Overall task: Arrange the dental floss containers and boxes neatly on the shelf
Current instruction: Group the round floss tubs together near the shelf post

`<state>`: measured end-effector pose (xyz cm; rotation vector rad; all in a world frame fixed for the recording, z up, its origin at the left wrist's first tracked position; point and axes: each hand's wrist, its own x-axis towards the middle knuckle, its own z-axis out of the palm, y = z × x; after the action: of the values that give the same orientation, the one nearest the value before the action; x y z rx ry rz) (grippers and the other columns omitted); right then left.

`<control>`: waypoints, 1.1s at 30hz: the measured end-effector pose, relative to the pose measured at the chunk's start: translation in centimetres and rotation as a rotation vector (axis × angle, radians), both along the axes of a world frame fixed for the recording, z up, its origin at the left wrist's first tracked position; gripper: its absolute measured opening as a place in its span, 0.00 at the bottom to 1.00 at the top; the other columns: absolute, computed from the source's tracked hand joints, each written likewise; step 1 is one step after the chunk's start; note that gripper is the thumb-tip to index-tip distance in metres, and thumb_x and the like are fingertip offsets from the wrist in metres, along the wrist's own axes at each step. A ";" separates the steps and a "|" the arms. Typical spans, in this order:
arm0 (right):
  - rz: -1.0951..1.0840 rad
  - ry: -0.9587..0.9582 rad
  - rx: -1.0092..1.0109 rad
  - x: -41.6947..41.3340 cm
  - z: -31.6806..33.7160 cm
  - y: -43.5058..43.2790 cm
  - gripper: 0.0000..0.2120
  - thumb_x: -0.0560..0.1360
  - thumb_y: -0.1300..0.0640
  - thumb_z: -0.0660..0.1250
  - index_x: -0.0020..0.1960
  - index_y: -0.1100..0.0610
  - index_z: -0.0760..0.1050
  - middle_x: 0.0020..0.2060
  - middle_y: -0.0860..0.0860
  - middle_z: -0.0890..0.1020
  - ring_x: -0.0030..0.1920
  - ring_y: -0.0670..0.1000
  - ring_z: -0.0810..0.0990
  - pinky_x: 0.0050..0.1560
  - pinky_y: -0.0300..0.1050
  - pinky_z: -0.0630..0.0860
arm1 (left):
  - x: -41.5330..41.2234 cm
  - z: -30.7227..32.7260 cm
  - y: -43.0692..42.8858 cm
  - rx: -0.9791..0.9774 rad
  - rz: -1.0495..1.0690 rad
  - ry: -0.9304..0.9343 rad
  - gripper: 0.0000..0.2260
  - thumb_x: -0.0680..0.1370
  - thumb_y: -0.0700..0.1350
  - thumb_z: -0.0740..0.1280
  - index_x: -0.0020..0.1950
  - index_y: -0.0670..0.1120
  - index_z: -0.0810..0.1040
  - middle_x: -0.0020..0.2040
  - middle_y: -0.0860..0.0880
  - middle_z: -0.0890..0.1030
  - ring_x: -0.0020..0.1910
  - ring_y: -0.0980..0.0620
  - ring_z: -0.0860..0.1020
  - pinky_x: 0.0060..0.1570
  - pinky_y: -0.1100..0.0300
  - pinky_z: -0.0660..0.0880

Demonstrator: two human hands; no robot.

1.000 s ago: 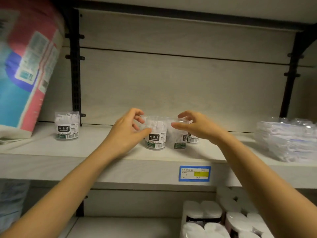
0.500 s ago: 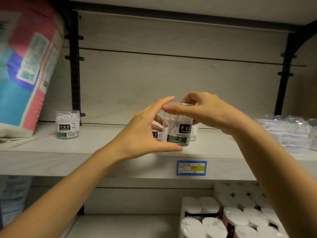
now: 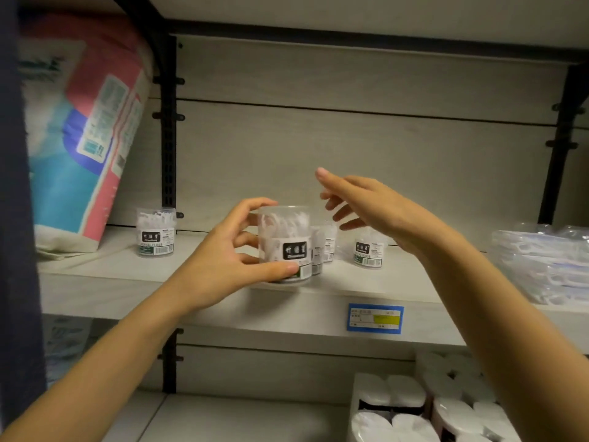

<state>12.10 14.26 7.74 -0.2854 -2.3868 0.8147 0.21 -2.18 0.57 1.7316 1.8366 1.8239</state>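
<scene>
Clear plastic shows white picks inside the floss container (image 3: 284,244), which the left hand (image 3: 236,253) grips at the front edge of the shelf (image 3: 127,291), thumb low on the label and fingers curled round the far side. The right hand (image 3: 373,207) hovers above it, fingers spread, holding nothing. Placement looks under way (base contact is unclear). Next it needs lining up with the right-hand tub (image 3: 369,250). A rear tub (image 3: 325,240) sits half hidden, and the flat packs (image 3: 541,263) are cut off at the right.

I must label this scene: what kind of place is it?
Probably a shop: a blue price tag on the shelf edge, several identical dental floss tubs, and wrapped packs of paper rolls below.
</scene>
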 end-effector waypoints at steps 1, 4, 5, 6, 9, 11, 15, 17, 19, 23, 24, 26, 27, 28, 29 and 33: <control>-0.033 0.026 0.021 -0.5 -0.1 0.8 0.26 0.72 0.34 0.57 0.56 0.54 0.74 0.53 0.51 0.80 0.50 0.49 0.80 0.55 0.49 0.78 | -0.7 0.0 -0.8 -0.005 0.007 -0.022 0.35 0.56 0.52 0.77 0.61 0.58 0.70 0.59 0.54 0.78 0.54 0.56 0.80 0.47 0.60 0.80; -0.131 -0.023 0.157 -2.4 -1.3 2.5 0.25 0.73 0.39 0.62 0.60 0.56 0.74 0.57 0.53 0.79 0.55 0.52 0.78 0.59 0.50 0.75 | -2.5 -0.2 -2.9 -0.024 0.053 -0.054 0.36 0.53 0.53 0.79 0.60 0.59 0.72 0.59 0.54 0.78 0.54 0.57 0.80 0.47 0.61 0.80; -0.146 -0.066 0.196 -3.0 -1.9 2.7 0.28 0.72 0.39 0.63 0.63 0.57 0.72 0.59 0.53 0.78 0.57 0.52 0.77 0.59 0.49 0.74 | -3.0 -0.4 -3.4 -0.035 0.071 -0.055 0.37 0.52 0.55 0.80 0.59 0.59 0.72 0.59 0.54 0.79 0.54 0.56 0.80 0.48 0.60 0.80; -0.154 -0.103 0.218 -3.6 -2.4 2.9 0.30 0.72 0.38 0.63 0.65 0.57 0.70 0.61 0.53 0.77 0.59 0.53 0.76 0.59 0.48 0.74 | -3.4 -0.5 -3.9 -0.043 0.086 -0.060 0.38 0.51 0.58 0.80 0.59 0.60 0.72 0.59 0.54 0.79 0.54 0.56 0.80 0.49 0.59 0.80; -0.166 -0.144 0.222 -4.7 -3.7 3.0 0.33 0.70 0.37 0.64 0.68 0.56 0.67 0.65 0.54 0.74 0.61 0.53 0.74 0.58 0.47 0.72 | -3.9 -0.8 -4.8 -0.045 0.114 -0.090 0.39 0.47 0.62 0.79 0.56 0.64 0.73 0.57 0.57 0.79 0.53 0.57 0.81 0.50 0.58 0.80; -0.183 -0.132 0.198 -5.3 -4.2 3.0 0.34 0.69 0.37 0.67 0.67 0.55 0.66 0.65 0.54 0.74 0.61 0.54 0.74 0.57 0.48 0.72 | -4.0 -0.9 -5.0 -0.052 0.129 -0.090 0.38 0.47 0.63 0.79 0.55 0.66 0.73 0.58 0.57 0.79 0.54 0.58 0.80 0.51 0.56 0.78; -0.188 -0.087 0.123 -5.9 -4.5 2.7 0.33 0.68 0.40 0.69 0.66 0.56 0.66 0.63 0.56 0.74 0.58 0.55 0.75 0.55 0.48 0.74 | -4.1 -0.8 -5.1 -0.069 0.139 -0.083 0.39 0.48 0.62 0.79 0.57 0.65 0.72 0.59 0.57 0.79 0.54 0.58 0.80 0.49 0.60 0.79; -0.158 -0.061 0.063 -5.6 -4.1 2.8 0.32 0.68 0.41 0.69 0.65 0.57 0.66 0.62 0.56 0.74 0.57 0.55 0.76 0.56 0.49 0.75 | -4.2 -0.6 -5.0 -0.058 0.130 -0.078 0.38 0.49 0.61 0.80 0.58 0.64 0.72 0.59 0.56 0.79 0.54 0.58 0.80 0.48 0.64 0.79; -0.084 -0.012 -0.038 -4.8 -3.3 2.7 0.32 0.67 0.41 0.70 0.63 0.57 0.68 0.60 0.56 0.76 0.54 0.53 0.78 0.56 0.50 0.77 | -4.2 -0.2 -5.0 -0.050 0.119 -0.076 0.38 0.50 0.59 0.80 0.59 0.62 0.72 0.59 0.56 0.79 0.55 0.57 0.80 0.49 0.63 0.79; 0.082 -0.013 -0.138 -2.1 -1.4 1.6 0.34 0.63 0.39 0.70 0.63 0.56 0.68 0.55 0.53 0.78 0.51 0.50 0.80 0.54 0.45 0.78 | -4.0 0.4 -4.8 -0.049 0.080 -0.074 0.37 0.53 0.54 0.79 0.61 0.60 0.71 0.57 0.57 0.80 0.55 0.57 0.80 0.51 0.60 0.77; 0.111 -0.034 -0.130 -1.4 -1.1 1.2 0.37 0.61 0.38 0.69 0.64 0.56 0.69 0.55 0.52 0.79 0.51 0.50 0.80 0.52 0.43 0.78 | -3.9 0.5 -4.7 -0.044 0.068 -0.075 0.36 0.54 0.52 0.79 0.61 0.59 0.71 0.56 0.58 0.81 0.54 0.57 0.80 0.50 0.62 0.78; 0.158 -0.062 -0.110 -0.2 -1.1 0.4 0.39 0.56 0.36 0.68 0.62 0.54 0.70 0.53 0.50 0.79 0.51 0.49 0.81 0.48 0.39 0.78 | -3.6 0.6 -4.6 -0.038 0.036 -0.082 0.35 0.56 0.50 0.77 0.61 0.58 0.71 0.55 0.58 0.81 0.54 0.57 0.81 0.48 0.66 0.78; 0.179 -0.065 -0.106 0.3 -1.2 0.0 0.36 0.56 0.37 0.68 0.60 0.53 0.71 0.52 0.49 0.80 0.50 0.48 0.81 0.47 0.37 0.77 | -3.5 0.6 -4.6 -0.043 0.022 -0.084 0.34 0.56 0.49 0.77 0.61 0.58 0.71 0.55 0.58 0.81 0.54 0.57 0.81 0.47 0.68 0.77; 0.195 -0.065 -0.104 0.6 -1.4 -0.4 0.34 0.57 0.38 0.68 0.59 0.52 0.72 0.52 0.48 0.80 0.50 0.48 0.81 0.46 0.36 0.77 | -3.3 0.5 -4.6 -0.051 0.012 -0.086 0.34 0.57 0.49 0.77 0.62 0.57 0.71 0.56 0.58 0.81 0.54 0.57 0.81 0.47 0.69 0.77; 0.207 -0.066 -0.104 0.8 -1.5 -0.7 0.32 0.57 0.38 0.68 0.57 0.51 0.72 0.51 0.48 0.80 0.50 0.47 0.81 0.45 0.36 0.77 | -3.2 0.5 -4.6 -0.059 0.005 -0.086 0.34 0.57 0.49 0.77 0.62 0.57 0.71 0.56 0.57 0.81 0.54 0.57 0.81 0.47 0.69 0.76; 0.221 -0.076 -0.098 1.2 -1.8 -1.6 0.32 0.56 0.38 0.68 0.56 0.52 0.73 0.50 0.48 0.81 0.49 0.47 0.81 0.48 0.38 0.77 | -2.8 0.4 -5.0 -0.057 0.020 -0.075 0.34 0.57 0.48 0.77 0.62 0.56 0.72 0.59 0.53 0.79 0.55 0.55 0.81 0.50 0.66 0.77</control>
<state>13.27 12.68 5.96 -0.0932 -2.4839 1.0410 -2.56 -7.21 0.99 1.6097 1.8646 1.7982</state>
